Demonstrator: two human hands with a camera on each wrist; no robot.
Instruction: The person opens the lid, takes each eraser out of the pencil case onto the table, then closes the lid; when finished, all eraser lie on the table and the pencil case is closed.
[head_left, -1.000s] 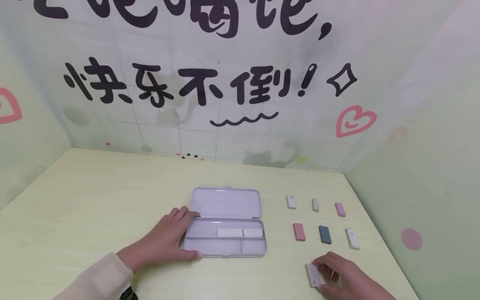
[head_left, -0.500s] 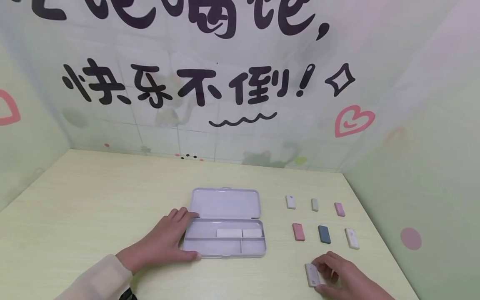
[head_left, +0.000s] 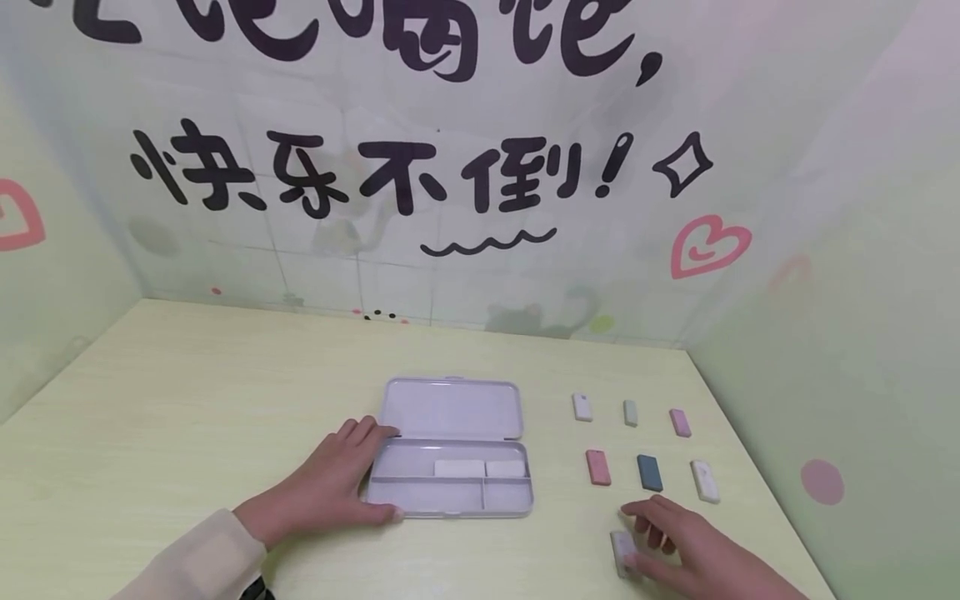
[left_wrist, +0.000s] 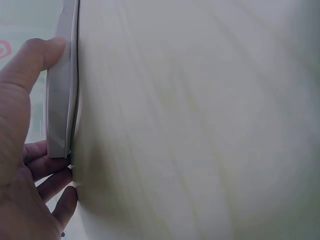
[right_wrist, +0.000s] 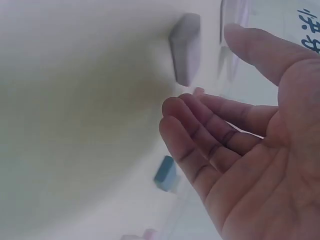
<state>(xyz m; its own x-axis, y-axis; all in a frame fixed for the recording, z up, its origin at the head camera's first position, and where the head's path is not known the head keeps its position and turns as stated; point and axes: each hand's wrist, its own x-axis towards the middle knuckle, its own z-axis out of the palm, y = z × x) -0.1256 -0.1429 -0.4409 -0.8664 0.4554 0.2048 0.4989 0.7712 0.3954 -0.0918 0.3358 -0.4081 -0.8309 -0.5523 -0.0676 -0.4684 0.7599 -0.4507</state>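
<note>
A pale lilac pencil case (head_left: 427, 497) lies with its lid (head_left: 450, 408) folded back. My left hand (head_left: 322, 487) grips its left end, thumb at the front side and fingers towards the hinge. In the left wrist view the thumb presses the case's side wall (left_wrist: 60, 100). Two white blocks (head_left: 460, 468) sit in the case's rear compartment. My right hand (head_left: 686, 546) is beside a grey eraser-like block (head_left: 620, 552), its fingers loosely bent and lifted off it. The right wrist view shows a gap between that hand and the grey block (right_wrist: 186, 50).
Two rows of small blocks lie right of the case. The back row has a white (head_left: 582, 407), a grey (head_left: 631, 412) and a pink-purple one (head_left: 680, 422). In front are a red (head_left: 597, 467), a blue (head_left: 649, 472) and a white one (head_left: 704, 481). Printed walls border the table.
My right hand has let go of the grey block, its fingers spreading and rising from it. The block stays on the table. My left hand keeps its hold on the case.
</note>
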